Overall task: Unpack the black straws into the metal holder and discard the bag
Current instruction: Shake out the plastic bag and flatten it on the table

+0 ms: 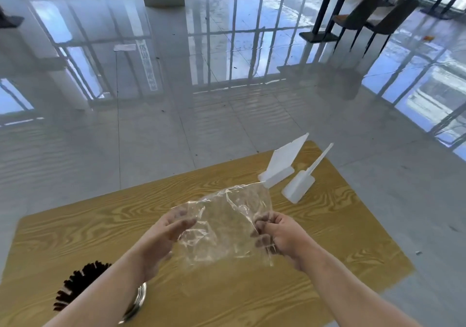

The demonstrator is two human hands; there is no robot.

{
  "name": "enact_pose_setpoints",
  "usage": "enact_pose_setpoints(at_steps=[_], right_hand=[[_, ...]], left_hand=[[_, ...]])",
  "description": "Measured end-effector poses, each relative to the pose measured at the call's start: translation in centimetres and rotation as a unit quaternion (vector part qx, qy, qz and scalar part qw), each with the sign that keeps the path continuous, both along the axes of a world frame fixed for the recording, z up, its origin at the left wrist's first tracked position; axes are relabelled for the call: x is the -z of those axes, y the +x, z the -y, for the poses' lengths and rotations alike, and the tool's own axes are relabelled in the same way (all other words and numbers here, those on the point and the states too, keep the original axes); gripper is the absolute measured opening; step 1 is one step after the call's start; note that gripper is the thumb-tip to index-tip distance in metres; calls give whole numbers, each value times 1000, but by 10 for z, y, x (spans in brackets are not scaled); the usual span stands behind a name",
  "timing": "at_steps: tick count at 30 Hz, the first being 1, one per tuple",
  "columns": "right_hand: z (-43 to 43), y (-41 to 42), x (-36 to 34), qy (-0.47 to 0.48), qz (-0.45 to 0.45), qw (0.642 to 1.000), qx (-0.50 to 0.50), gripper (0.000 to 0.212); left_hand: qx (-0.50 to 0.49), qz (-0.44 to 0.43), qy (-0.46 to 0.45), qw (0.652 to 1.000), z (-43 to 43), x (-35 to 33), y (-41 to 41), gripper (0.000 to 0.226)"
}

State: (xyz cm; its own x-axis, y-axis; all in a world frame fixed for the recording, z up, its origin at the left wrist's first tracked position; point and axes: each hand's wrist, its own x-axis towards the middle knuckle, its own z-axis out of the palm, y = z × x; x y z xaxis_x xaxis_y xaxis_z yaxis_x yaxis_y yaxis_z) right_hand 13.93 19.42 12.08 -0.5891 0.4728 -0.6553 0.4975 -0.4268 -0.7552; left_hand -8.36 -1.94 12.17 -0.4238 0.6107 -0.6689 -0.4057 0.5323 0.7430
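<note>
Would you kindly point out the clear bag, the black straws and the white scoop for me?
clear bag (222, 225), head view, on its crumpled middle panel.
black straws (73, 286), head view, on the fanned straw ends.
white scoop (298, 186), head view, on its bowl, below the handle.
</note>
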Motion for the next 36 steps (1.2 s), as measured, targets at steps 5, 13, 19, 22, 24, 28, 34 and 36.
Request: enact_pose_setpoints(at_steps=[5,13,19,22,24,28,34,36], right_hand=[[-5,-8,27,6,6,1000,5,9],[-16,-6,79,61,75,995,-9,16],[-16,4,119,82,113,990,-31,15],[-12,-2,135,150,153,974,-66,17],[-9,-9,143,216,191,951,-111,16],[-4,-23,146,336,226,900,-164,44],[6,-46,144,533,95,799,-262,70],[12,-57,154,535,82,777,-321,76]], left_hand=[[16,44,-12,999,1,31,13,90],[-99,-57,-59,992,-3,99,16,25],[-97,-167,-95,977,-8,133,15,15],[-91,-224,-130,962,-14,147,12,17],[-81,-246,-151,954,-17,152,12,29],[-24,-322,-222,920,-22,159,15,82],[139,-554,-144,808,-43,157,28,84],[213,-545,-176,792,-49,171,34,85]])
